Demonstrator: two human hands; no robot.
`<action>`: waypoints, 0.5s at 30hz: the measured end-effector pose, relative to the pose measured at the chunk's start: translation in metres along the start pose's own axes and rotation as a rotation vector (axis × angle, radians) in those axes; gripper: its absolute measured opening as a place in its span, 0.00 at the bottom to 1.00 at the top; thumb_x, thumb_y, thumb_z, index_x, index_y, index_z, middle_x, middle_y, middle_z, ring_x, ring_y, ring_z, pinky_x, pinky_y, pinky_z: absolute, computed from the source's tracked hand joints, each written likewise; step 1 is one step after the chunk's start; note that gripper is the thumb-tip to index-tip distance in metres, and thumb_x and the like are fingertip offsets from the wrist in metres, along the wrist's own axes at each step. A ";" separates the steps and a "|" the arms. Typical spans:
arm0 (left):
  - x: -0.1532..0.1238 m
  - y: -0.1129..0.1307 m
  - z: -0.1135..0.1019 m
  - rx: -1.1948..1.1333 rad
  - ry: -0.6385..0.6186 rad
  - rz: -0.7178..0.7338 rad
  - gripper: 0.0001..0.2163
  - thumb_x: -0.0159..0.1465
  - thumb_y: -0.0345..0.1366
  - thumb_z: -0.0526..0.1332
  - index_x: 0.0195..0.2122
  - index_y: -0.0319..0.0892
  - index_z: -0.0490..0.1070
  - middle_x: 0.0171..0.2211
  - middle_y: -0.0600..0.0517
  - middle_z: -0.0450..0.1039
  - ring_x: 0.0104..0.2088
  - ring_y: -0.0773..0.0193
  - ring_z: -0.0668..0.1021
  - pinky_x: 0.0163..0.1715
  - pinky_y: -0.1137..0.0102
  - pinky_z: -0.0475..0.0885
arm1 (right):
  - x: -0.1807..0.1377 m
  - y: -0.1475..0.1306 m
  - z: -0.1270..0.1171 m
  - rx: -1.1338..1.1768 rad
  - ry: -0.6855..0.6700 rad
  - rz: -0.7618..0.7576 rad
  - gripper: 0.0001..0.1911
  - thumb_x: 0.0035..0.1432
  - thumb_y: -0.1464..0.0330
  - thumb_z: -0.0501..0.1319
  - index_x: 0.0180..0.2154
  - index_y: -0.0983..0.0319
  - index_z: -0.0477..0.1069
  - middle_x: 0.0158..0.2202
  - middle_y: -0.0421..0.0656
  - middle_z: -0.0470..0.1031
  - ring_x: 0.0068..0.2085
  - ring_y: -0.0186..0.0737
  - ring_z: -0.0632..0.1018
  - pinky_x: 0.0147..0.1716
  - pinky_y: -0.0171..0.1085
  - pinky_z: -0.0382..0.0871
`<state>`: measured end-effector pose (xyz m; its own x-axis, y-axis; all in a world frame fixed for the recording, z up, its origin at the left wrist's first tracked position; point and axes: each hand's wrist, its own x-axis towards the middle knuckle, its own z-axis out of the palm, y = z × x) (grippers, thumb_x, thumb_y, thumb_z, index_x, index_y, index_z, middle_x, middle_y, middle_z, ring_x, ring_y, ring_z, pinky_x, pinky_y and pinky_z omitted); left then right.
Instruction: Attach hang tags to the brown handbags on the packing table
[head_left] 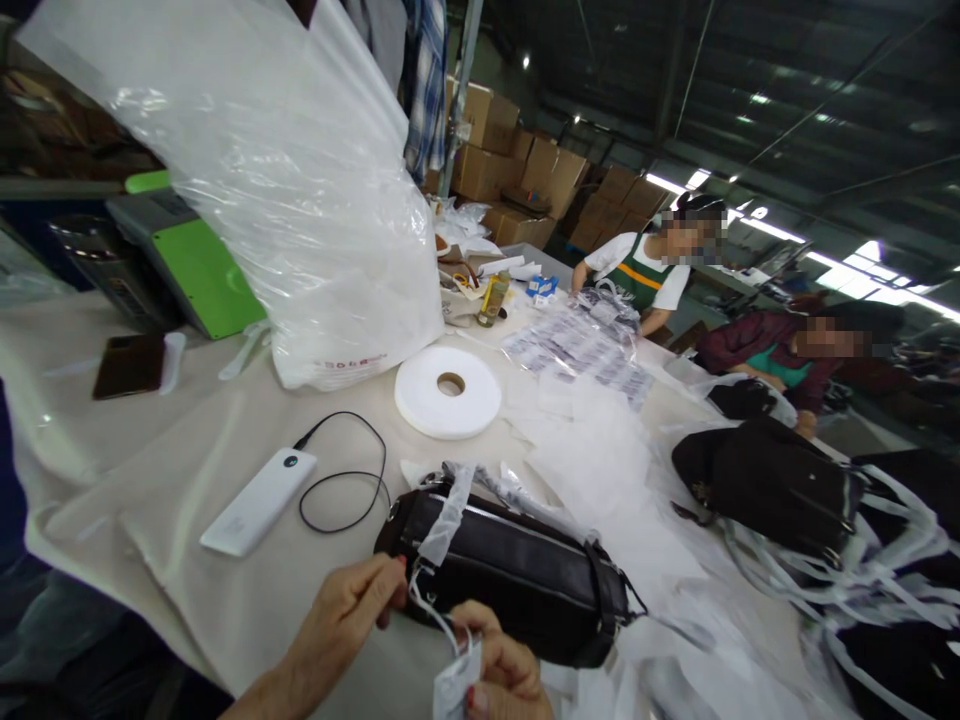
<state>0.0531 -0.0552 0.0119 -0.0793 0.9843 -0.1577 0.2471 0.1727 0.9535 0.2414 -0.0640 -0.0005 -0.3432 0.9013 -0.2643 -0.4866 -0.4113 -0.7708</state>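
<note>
Black bag (pixel 517 575) lies on the table (pixel 165 450), just beyond both hands. Right hand (pixel 506 665): fingers pinching a white tag (pixel 456 685); white cord (pixel 435 615) runs from it to the bag's left end. Left hand (pixel 349 605): fingertips narrow, at that end; can't tell what's gripped. White roll (pixel 450 415) behind.

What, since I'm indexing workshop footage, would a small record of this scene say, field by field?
Left hand: fingers at the left end of the black bag; what they pinch is unclear
Right hand: holds a white tag on a white cord
Bag position: lying on the pale table
Beyond bag: white roll, flat
Left of bag: white power bank, black cable attached
Other people: two, across the table
</note>
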 end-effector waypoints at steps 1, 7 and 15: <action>0.003 0.000 -0.004 0.048 0.111 0.050 0.16 0.60 0.46 0.51 0.22 0.42 0.68 0.18 0.55 0.67 0.20 0.67 0.70 0.22 0.74 0.65 | 0.002 0.000 0.001 0.036 0.032 -0.008 0.12 0.27 0.62 0.74 0.17 0.60 0.76 0.40 0.44 0.75 0.31 0.35 0.72 0.33 0.35 0.61; 0.029 0.006 -0.003 0.398 0.314 0.425 0.09 0.59 0.39 0.56 0.38 0.44 0.72 0.37 0.48 0.72 0.39 0.59 0.74 0.40 0.65 0.69 | 0.019 -0.016 0.025 0.270 -0.033 0.059 0.13 0.35 0.59 0.71 0.25 0.58 0.74 0.41 0.45 0.77 0.29 0.37 0.73 0.30 0.36 0.62; 0.046 0.006 0.004 0.499 0.223 0.464 0.05 0.54 0.34 0.61 0.33 0.44 0.71 0.39 0.48 0.71 0.42 0.55 0.71 0.41 0.60 0.65 | 0.048 -0.025 0.038 0.401 0.081 -0.009 0.08 0.46 0.65 0.66 0.25 0.59 0.68 0.20 0.34 0.64 0.23 0.29 0.65 0.25 0.31 0.60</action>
<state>0.0551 -0.0088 0.0091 -0.0413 0.9387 0.3424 0.7110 -0.2131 0.6701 0.2065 -0.0153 0.0282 -0.2804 0.9065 -0.3157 -0.7693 -0.4089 -0.4908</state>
